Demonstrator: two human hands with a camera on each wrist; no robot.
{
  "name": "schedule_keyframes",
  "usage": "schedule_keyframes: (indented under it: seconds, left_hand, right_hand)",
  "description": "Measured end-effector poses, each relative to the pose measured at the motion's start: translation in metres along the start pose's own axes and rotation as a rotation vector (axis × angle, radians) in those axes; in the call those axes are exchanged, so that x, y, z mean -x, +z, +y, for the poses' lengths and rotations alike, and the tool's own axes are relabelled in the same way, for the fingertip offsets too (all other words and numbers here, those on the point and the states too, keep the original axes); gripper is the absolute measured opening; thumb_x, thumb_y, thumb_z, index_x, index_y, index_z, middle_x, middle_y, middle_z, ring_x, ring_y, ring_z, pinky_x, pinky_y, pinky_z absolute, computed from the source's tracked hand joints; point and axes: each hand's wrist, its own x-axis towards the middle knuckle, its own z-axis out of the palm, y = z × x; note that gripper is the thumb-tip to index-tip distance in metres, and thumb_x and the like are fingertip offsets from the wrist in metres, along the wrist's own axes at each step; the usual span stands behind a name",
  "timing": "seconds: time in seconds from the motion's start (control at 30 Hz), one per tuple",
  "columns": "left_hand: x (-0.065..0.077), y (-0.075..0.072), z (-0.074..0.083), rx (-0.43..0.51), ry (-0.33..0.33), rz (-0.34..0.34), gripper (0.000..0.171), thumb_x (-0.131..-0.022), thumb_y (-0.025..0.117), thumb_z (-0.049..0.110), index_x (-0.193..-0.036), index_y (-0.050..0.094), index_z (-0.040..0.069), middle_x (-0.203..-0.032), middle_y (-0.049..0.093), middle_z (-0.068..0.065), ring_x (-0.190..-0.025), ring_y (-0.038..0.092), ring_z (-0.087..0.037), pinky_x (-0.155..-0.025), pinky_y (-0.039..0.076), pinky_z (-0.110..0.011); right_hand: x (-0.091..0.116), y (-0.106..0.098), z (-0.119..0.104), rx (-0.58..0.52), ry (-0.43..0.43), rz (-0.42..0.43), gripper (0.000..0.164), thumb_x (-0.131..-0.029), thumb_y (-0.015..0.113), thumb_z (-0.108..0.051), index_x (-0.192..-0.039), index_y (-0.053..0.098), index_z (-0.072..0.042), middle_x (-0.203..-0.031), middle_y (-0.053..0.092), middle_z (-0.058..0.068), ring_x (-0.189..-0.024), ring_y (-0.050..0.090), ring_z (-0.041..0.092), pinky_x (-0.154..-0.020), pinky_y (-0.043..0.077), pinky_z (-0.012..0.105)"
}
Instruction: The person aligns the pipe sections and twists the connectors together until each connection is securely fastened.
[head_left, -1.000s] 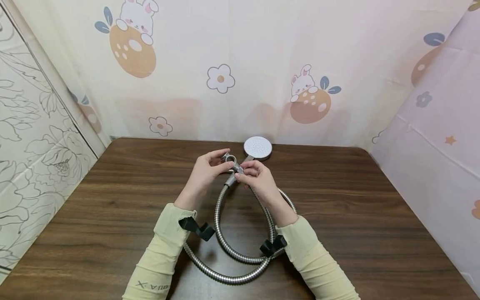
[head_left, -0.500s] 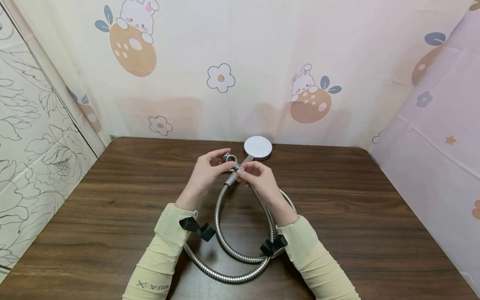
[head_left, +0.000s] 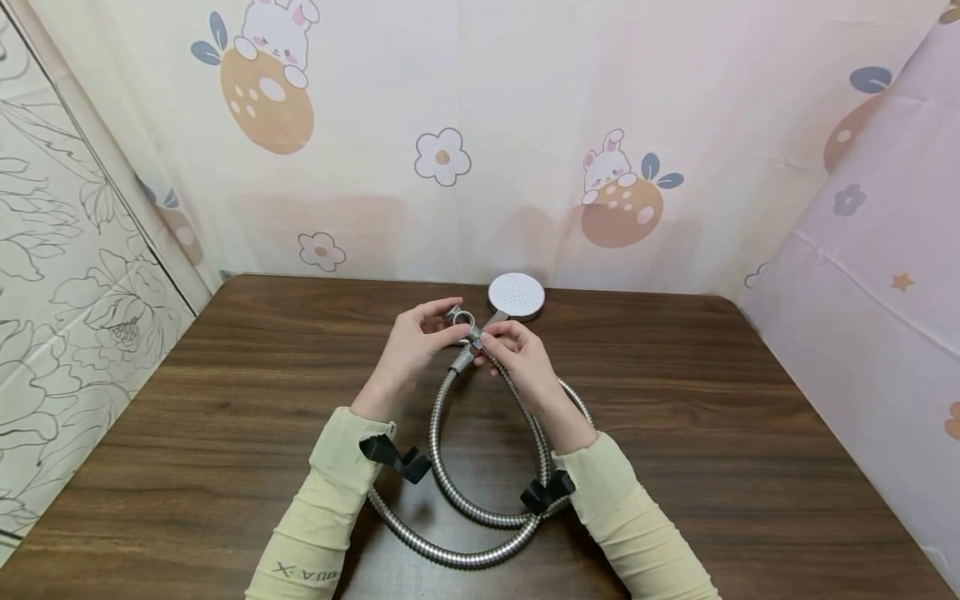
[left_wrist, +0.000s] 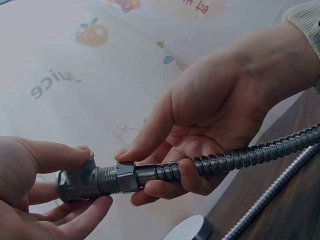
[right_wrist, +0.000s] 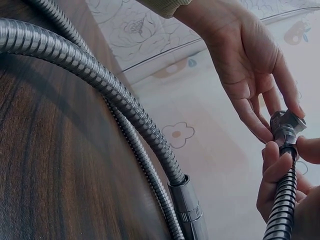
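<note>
My left hand (head_left: 405, 346) pinches a metal tee fitting (left_wrist: 80, 185) between thumb and fingers. Threads show at the fitting's end, beside the hex nut (left_wrist: 126, 177) of a ribbed metal shower hose (left_wrist: 240, 157). With thumb and curled fingers, my right hand (head_left: 525, 360) grips that nut and the hose end. Fitting and nut are in line and meet; how far they are screwed together I cannot tell. In the right wrist view, the fitting (right_wrist: 286, 122) sits above the hose end, partly covered by fingers.
Behind the hands, a round white-faced shower head (head_left: 516, 295) lies near the back edge of the wooden table (head_left: 675, 400). Its handle joins the hose's other end at a metal sleeve (right_wrist: 187, 207). Loops of hose (head_left: 457, 557) lie under the forearms. A patterned curtain (head_left: 510, 167) hangs behind.
The right thumb has moved up and across the nut, away from the body, and the right fingers have shifted around it. The left hand and fitting stay nearly still.
</note>
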Motion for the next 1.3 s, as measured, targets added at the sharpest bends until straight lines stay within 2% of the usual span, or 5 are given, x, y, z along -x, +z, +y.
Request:
schedule_keyframes:
  seconds: [0.33, 0.53, 0.67, 1.0, 1.3]
  left_hand:
    - [-0.0012, -0.0004, -0.0009, -0.008, -0.005, 0.0, 0.042, -0.08, 0.067, 0.007, -0.121, 0.058, 0.007, -0.105, 0.061, -0.015, -0.085, 0.057, -0.012, -0.072, 0.049, -0.023]
    - [-0.0007, 0.0006, -0.0014, -0.017, -0.007, -0.004, 0.042, -0.08, 0.068, 0.007, -0.121, 0.058, 0.008, -0.106, 0.062, -0.014, -0.088, 0.058, -0.016, -0.077, 0.049, -0.03]
    - [-0.0002, 0.0011, -0.0017, -0.021, 0.003, -0.004, 0.042, -0.08, 0.068, 0.008, -0.121, 0.058, 0.008, -0.107, 0.062, -0.015, -0.091, 0.059, -0.019, -0.075, 0.048, -0.026]
    - [0.0006, 0.0007, -0.0008, -0.025, 0.016, 0.003, 0.043, -0.08, 0.068, 0.008, -0.122, 0.057, 0.008, -0.106, 0.062, -0.015, -0.087, 0.059, -0.012, -0.081, 0.049, -0.036]
    - [0.0, -0.0005, -0.0005, -0.025, 0.011, -0.003, 0.043, -0.08, 0.068, 0.009, -0.122, 0.057, 0.008, -0.105, 0.062, -0.014, -0.087, 0.059, -0.013, -0.077, 0.049, -0.029]
  right_hand:
    - [-0.0024, -0.0007, 0.0005, 0.042, 0.033, -0.002, 0.032, -0.082, 0.062, 0.003, -0.11, 0.048, 0.005, -0.074, 0.064, -0.007, -0.064, 0.061, 0.007, -0.054, 0.042, 0.022]
    - [-0.0014, -0.0026, 0.0018, 0.084, 0.034, 0.015, 0.027, -0.083, 0.062, -0.002, -0.108, 0.053, 0.006, -0.076, 0.063, -0.006, -0.066, 0.062, 0.006, -0.055, 0.043, 0.022]
    - [-0.0014, -0.0037, 0.0043, 0.096, 0.006, 0.016, 0.026, -0.083, 0.063, -0.004, -0.106, 0.056, 0.007, -0.078, 0.06, -0.003, -0.065, 0.062, 0.007, -0.054, 0.043, 0.022]
    - [-0.0003, -0.0033, 0.0008, 0.066, 0.008, -0.007, 0.027, -0.088, 0.057, -0.004, -0.111, 0.053, 0.009, -0.081, 0.065, 0.002, -0.064, 0.062, 0.006, -0.054, 0.043, 0.022]
    - [-0.0003, -0.0018, 0.0, -0.005, -0.012, -0.044, 0.026, -0.092, 0.05, -0.006, -0.113, 0.047, 0.01, -0.072, 0.064, -0.004, -0.062, 0.062, 0.006, -0.051, 0.042, 0.017]
